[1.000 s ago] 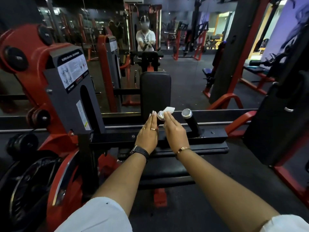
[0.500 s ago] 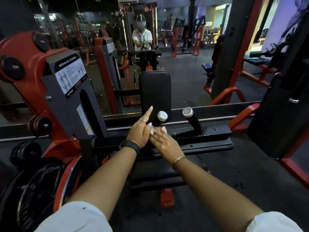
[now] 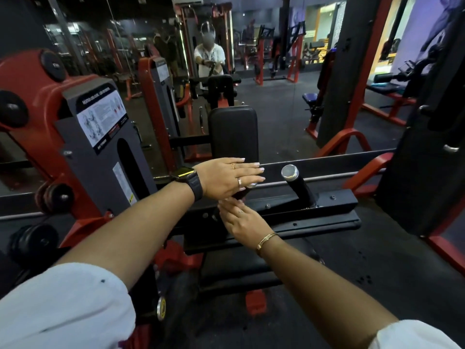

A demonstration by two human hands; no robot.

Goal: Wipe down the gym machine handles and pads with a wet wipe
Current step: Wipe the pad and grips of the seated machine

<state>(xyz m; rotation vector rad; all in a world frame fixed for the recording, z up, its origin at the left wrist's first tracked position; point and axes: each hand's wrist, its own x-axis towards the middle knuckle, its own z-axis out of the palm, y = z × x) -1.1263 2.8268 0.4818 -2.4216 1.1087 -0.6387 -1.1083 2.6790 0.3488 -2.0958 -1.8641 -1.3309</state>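
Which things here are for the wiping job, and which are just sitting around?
For the job: left hand, right hand, handle under the hands, other handle, black pad.
Just there: instruction placard, weight plates.

The machine frame (image 3: 37,96) is bright red, with a dark grey shroud (image 3: 105,157) carrying a white placard (image 3: 102,119) printed in black plus a few little red bits. The pad (image 3: 234,132) is plain black, and the handle (image 3: 300,188) is black with a shiny silver cap. The person's sleeves (image 3: 63,306) are white, the watch (image 3: 192,182) black, and the bracelet (image 3: 266,239) and ring (image 3: 239,181) gold. The floor (image 3: 377,260) is dark grey.
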